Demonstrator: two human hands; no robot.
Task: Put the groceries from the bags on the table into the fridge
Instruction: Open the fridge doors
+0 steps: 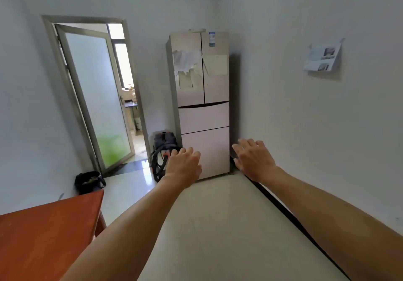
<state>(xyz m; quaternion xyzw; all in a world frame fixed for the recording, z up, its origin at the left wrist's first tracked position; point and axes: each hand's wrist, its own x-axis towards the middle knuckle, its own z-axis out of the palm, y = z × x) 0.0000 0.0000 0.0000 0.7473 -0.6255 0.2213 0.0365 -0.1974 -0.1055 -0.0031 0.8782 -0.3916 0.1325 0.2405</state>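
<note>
Both of our arms reach forward, bare to the elbow, palms down. Our left hand (183,164) is empty, its fingers loosely spread and slightly curled; our right hand (254,157) is likewise empty, fingers fanned wide and held flat. Neither touches anything.

Ahead of the hands, in the far corner of the room against the right-hand wall, stands the fridge (201,104): a pale, multi-door unit with two upper doors and two drawer fronts below, all closed. Torn paper sheets (187,62) cling to the upper left door, a plain sheet to the upper right, and a small blue label (212,38) sits near the top.

Just left of the fridge base lies a dark vacuum-type machine with coiled hose (163,150). Farther left, a frosted-glass door (96,97) stands open onto a lit room. A dark bag (89,181) rests on the floor by the left wall. At lower left we see the corner of a reddish-brown table (48,237); the visible part bears nothing. A paper holder (323,57) hangs on the right wall.
</note>
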